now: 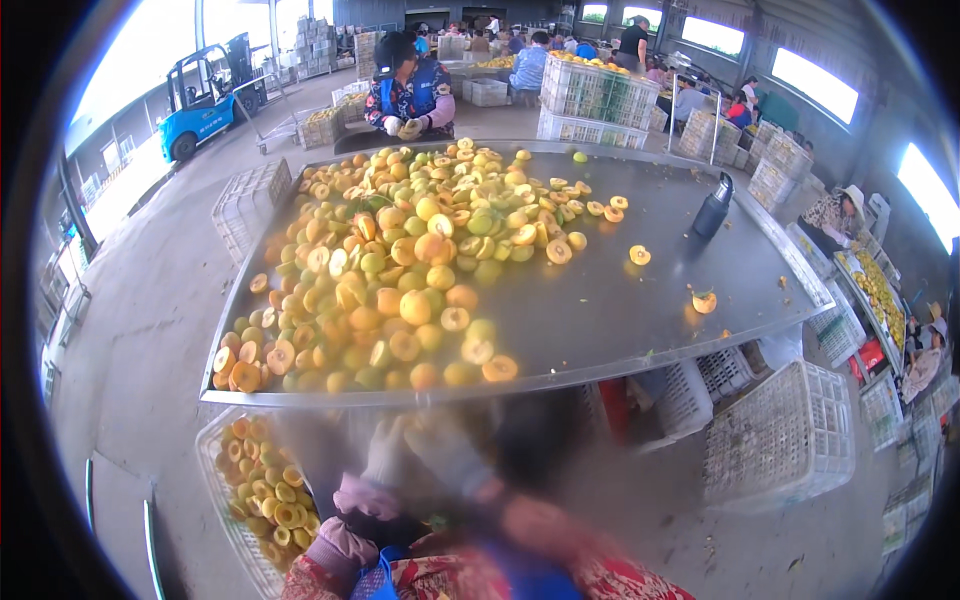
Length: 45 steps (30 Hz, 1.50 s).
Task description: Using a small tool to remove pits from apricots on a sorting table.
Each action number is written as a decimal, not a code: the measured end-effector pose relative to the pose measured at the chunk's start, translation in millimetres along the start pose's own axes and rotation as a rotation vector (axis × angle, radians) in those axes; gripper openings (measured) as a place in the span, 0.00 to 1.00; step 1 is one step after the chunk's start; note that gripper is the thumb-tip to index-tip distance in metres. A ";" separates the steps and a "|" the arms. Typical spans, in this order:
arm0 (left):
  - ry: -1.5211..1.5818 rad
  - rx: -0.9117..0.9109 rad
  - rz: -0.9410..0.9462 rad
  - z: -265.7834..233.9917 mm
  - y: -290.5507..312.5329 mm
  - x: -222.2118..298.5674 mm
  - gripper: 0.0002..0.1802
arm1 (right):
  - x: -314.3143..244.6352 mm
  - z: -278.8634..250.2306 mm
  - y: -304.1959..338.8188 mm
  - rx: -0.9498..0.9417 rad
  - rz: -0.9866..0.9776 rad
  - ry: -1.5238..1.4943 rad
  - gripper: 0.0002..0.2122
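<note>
Both my hands are close together just below the near edge of a metal table [640, 310], blurred in the picture. My left hand [387, 455], in a whitish glove with a pink cuff, touches or nearly touches my right hand [440, 450], also gloved. Their fingers are too smeared to show what they hold, if anything. Beyond them a big heap of halved and whole yellow-orange fruit, apparently apricots or peaches [415, 308], covers the table's left side. A white plastic crate [212, 470] of fruit halves [270, 490] stands by my left arm.
A dark bottle [713, 207] stands at the table's far right. White crates [780, 435] sit to the right and under the table. Across it is a person in a blue vest [410, 95]. A blue forklift [200, 100] stands far left; stacked crates [597, 95] rise behind.
</note>
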State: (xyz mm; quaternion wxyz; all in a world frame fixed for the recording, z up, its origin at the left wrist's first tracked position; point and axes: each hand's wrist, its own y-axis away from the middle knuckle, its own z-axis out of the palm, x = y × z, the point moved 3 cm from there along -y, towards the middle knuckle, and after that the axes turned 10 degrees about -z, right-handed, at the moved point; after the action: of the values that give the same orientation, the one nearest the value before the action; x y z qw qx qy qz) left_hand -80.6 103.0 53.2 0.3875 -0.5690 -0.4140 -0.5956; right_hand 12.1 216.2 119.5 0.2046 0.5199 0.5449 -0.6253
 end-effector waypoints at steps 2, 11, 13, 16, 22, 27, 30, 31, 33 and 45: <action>-0.091 0.089 -0.012 -14.9 20.4 -19.9 0.13 | 0.0 15.0 6.4 -0.129 0.048 0.055 0.15; 0.687 -0.115 -0.387 -36.2 6.3 12.8 0.11 | -28.4 21.8 13.8 -0.163 0.357 0.119 0.14; 0.442 0.097 -0.291 -18.1 15.6 35.8 0.08 | -24.3 24.5 9.5 -0.298 0.318 0.071 0.14; 0.339 -0.084 -0.207 -34.7 9.8 8.3 0.09 | -20.0 36.4 7.8 -0.335 0.321 0.030 0.14; 0.868 -0.058 -0.519 -12.6 17.6 53.5 0.13 | 1.1 32.8 5.7 -0.434 0.489 -0.037 0.13; 0.952 0.011 -0.654 -17.2 12.1 30.0 0.16 | 17.4 34.9 12.4 -0.375 0.486 -0.045 0.16; 1.056 -0.057 -0.594 -13.1 7.7 21.6 0.17 | 22.4 33.4 10.9 -0.342 0.549 -0.092 0.16; 1.091 -0.027 -0.603 -13.1 7.4 19.4 0.16 | 21.7 33.6 8.8 -0.340 0.556 -0.095 0.16; 1.124 0.006 -0.617 -10.8 8.2 19.8 0.16 | 22.9 35.5 7.4 -0.349 0.629 -0.047 0.17; 0.944 0.143 -0.532 4.5 7.6 41.9 0.16 | 41.9 36.8 15.3 -0.316 0.467 0.133 0.20</action>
State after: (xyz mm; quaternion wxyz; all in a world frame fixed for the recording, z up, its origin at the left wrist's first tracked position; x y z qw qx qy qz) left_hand -74.0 104.8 95.5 0.4047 -0.0877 -0.3642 -0.8342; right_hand -6.8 191.4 70.8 0.3852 0.6331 0.5131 -0.4331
